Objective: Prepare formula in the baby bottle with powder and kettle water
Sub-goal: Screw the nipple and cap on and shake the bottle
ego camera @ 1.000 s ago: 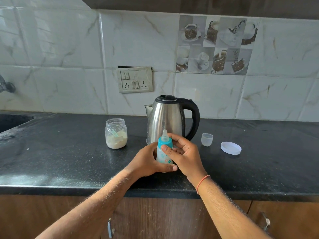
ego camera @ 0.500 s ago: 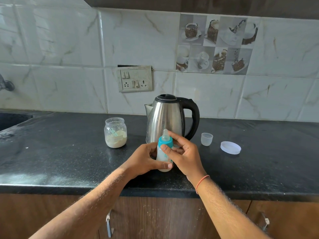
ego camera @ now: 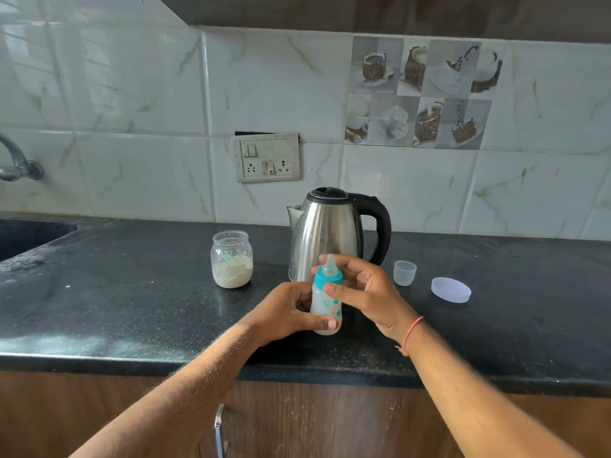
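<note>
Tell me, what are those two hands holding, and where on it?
The baby bottle. The left hand grips its lower body; the right hand pinches the teal collar below the teat.

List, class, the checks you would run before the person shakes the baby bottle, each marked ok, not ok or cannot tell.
1. Left hand grips the baby bottle: ok.
2. Right hand holds the teal collar: ok.
3. Collar fully tight: cannot tell.
4. Bottle holds milky liquid: ok.
5. Clear cap fitted over the teat: not ok, it sits on the counter.
6. Powder jar lidded: not ok, open.
</note>
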The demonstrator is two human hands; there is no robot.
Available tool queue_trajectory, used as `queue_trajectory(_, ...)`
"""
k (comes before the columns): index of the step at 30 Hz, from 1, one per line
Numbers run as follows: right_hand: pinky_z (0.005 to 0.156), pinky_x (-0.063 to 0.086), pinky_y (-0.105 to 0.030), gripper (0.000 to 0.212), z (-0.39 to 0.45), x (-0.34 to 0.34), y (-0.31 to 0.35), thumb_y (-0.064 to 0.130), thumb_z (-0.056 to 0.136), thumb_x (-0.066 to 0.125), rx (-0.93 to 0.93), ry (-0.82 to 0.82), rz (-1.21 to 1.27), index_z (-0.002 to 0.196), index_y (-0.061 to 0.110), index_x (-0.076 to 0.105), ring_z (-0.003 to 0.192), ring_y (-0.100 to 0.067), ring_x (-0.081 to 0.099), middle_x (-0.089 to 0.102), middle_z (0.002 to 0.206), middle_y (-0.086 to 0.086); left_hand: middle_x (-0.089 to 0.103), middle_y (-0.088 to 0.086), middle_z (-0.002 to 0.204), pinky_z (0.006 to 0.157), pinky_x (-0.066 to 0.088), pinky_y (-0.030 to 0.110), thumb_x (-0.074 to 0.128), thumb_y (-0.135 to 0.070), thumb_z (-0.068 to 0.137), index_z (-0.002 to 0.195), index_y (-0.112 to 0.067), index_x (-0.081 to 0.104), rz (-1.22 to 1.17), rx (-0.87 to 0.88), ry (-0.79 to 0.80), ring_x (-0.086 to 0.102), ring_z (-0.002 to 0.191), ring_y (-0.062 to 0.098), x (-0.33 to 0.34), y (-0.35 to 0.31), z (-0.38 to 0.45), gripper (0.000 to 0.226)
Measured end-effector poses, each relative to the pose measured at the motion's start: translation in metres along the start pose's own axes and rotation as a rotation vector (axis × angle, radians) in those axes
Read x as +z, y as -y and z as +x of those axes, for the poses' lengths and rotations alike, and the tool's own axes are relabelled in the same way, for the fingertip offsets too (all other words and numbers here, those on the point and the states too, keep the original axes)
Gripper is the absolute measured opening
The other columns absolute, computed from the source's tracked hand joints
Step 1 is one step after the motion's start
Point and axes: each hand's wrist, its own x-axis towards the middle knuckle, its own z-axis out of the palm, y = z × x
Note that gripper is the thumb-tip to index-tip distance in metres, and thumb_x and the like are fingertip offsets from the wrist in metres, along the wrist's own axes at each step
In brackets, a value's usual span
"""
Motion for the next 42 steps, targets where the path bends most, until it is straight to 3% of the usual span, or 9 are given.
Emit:
queue_trajectory(4,0.104,0.06,-0.038,0.048,0.01,-0.011,0.029,0.028,0.097,0.082,0.048,0.133,-0.392,0.141,0.036,0.066,0.127,-0.003,0.065,0.068,0.14,0.015,0.084,-0.011,0.116,0.091,0.06,0.021,0.094,-0.023,0.087,0.122,-0.026,0.075,0.007,0.008,-0.012,0.079,0.109,0.006,0.001,0.002,-0.001,0.04)
queue_trajectory(8,0.073,0.046,-0.015,0.063,0.019,-0.003,0.064,0.063,0.077,0.089,-0.004,0.026,-0.866,0.129,0.035,0.069,0.088,0.001,0.061,0.064,0.112,0.018,0.084,-0.007,0.12,0.097,0.061,0.026,0.095,-0.026,0.086,0.13,-0.022,0.075,-0.007,0.008,-0.024,0.079,0.113,0.01,0.001,0.005,-0.001,0.049)
queue_trajectory(12,0.073,0.049,-0.015,0.055,0.035,-0.007,0.089,0.045,0.081,0.093,0.068,0.173,-0.973,0.128,0.028,0.073,0.092,-0.002,0.066,0.069,0.112,0.011,0.084,-0.015,0.11,0.086,0.059,0.016,0.094,-0.022,0.087,0.125,-0.022,0.075,0.013,0.006,-0.025,0.08,0.105,0.003,0.001,0.003,-0.002,0.042)
queue_trajectory(16,0.065,0.045,-0.005,0.05,0.055,-0.011,0.106,0.027,0.085,0.092,0.118,0.415,-1.033,0.13,0.03,0.071,0.079,0.013,0.063,0.07,0.116,0.019,0.083,-0.019,0.107,0.085,0.059,0.014,0.094,-0.026,0.086,0.121,-0.03,0.075,0.008,-0.004,-0.03,0.079,0.105,0.001,0.002,0.001,-0.001,0.04)
queue_trajectory(22,0.09,0.059,-0.024,0.051,0.073,-0.016,0.119,0.013,0.086,0.089,0.133,0.649,-1.072,0.125,0.042,0.073,0.101,-0.01,0.067,0.068,0.12,0.026,0.082,-0.013,0.121,0.101,0.061,0.024,0.095,-0.033,0.085,0.129,-0.029,0.075,0.026,-0.024,-0.04,0.078,0.111,0.001,0.001,0.002,0.0,0.049)
queue_trajectory(26,0.098,0.063,-0.037,0.047,0.083,-0.014,0.119,0.013,0.087,0.089,0.133,0.706,-1.108,0.124,0.039,0.076,0.11,-0.018,0.068,0.069,0.129,0.01,0.082,-0.012,0.122,0.108,0.06,0.033,0.095,-0.035,0.084,0.133,-0.025,0.074,0.025,-0.032,-0.035,0.078,0.112,0.001,0.001,0.003,0.0,0.054)
queue_trajectory(32,0.072,0.055,-0.012,0.045,0.084,-0.011,0.122,0.02,0.09,0.088,0.161,0.709,-1.153,0.132,0.031,0.075,0.095,-0.008,0.07,0.07,0.111,0.023,0.082,-0.01,0.125,0.11,0.06,0.039,0.096,-0.038,0.082,0.133,-0.025,0.074,0.035,-0.027,-0.039,0.078,0.112,0.003,0.001,0.003,0.0,0.057)
queue_trajectory(37,0.066,0.047,-0.006,0.045,0.08,-0.008,0.12,0.034,0.092,0.086,0.15,0.651,-1.218,0.134,0.024,0.074,0.09,0.0,0.064,0.065,0.105,0.026,0.082,-0.009,0.125,0.111,0.06,0.042,0.096,-0.038,0.082,0.133,-0.023,0.075,0.028,-0.027,-0.043,0.079,0.113,0.006,0.001,0.003,0.0,0.057)
queue_trajectory(42,0.075,0.06,-0.029,0.047,0.078,-0.003,0.12,0.062,0.088,0.081,0.112,0.575,-1.36,0.113,0.023,0.08,0.089,-0.012,0.071,0.077,0.101,0.007,0.083,-0.009,0.121,0.109,0.061,0.043,0.098,-0.036,0.081,0.129,-0.022,0.076,0.003,-0.026,-0.043,0.08,0.112,0.009,0.002,0.005,0.0,0.054)
